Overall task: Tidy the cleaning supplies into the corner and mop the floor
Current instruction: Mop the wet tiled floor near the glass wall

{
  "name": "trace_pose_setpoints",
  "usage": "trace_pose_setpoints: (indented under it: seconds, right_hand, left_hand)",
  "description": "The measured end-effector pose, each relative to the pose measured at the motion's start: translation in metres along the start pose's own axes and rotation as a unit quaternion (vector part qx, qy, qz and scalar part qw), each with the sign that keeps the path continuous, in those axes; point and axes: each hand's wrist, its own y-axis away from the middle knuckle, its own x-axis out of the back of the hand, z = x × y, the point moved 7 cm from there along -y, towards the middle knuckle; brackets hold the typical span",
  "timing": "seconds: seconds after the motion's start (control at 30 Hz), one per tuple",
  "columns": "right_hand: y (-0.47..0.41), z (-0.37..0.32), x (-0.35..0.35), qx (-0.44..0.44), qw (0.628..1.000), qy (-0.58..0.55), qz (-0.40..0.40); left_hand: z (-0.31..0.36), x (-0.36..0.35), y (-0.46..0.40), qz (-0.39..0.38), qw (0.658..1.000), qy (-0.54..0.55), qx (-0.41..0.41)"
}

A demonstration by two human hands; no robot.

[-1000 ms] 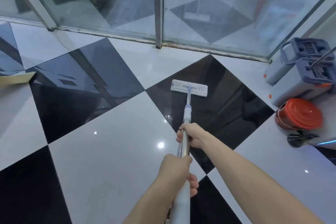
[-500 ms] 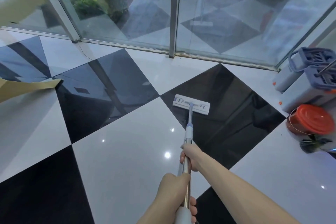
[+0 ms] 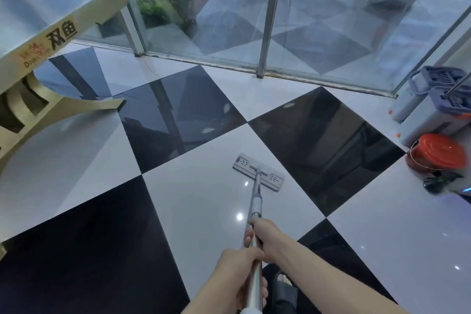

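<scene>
A flat mop with a white rectangular head (image 3: 258, 171) lies on a white floor tile, its metal pole (image 3: 255, 201) running back toward me. My right hand (image 3: 265, 238) grips the pole higher up, and my left hand (image 3: 239, 271) grips it lower, nearer my body. In the right corner stand two grey mop buckets with purple wringers (image 3: 438, 107), with an orange round lid or pail (image 3: 438, 151) and a dark small tool (image 3: 441, 181) in front of them.
The floor is glossy black and white diagonal tiles (image 3: 178, 211). A glass wall with metal posts (image 3: 267, 18) closes the far side. A beige table-tennis table (image 3: 51, 58) with curved legs stands at the left. My foot (image 3: 285, 285) shows below the pole.
The mop head has been drawn back toward me, off the black tile onto the white one. The view has tilted up and swung left, bringing the table into sight.
</scene>
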Motion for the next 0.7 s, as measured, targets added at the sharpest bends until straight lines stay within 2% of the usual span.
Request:
trace_pose_setpoints:
  seconds: [0.17, 0.37, 0.53, 0.7]
  right_hand:
    - [0.005, 0.015, -0.011, -0.008, 1.000, 0.016, 0.006]
    - [-0.015, 0.002, -0.016, -0.031, 0.999, 0.044, 0.002]
    - [-0.060, -0.075, -0.004, -0.005, 0.995, 0.094, 0.017]
    - [-0.111, -0.162, -0.011, 0.016, 0.994, 0.107, 0.023]
  left_hand:
    - [-0.009, 0.017, 0.004, 0.011, 1.000, -0.018, -0.013]
    - [0.007, 0.018, -0.020, 0.002, 0.998, -0.055, -0.003]
    - [0.049, -0.011, -0.037, -0.047, 0.996, -0.072, -0.035]
    - [0.111, -0.029, -0.074, -0.059, 0.992, -0.103, -0.044]
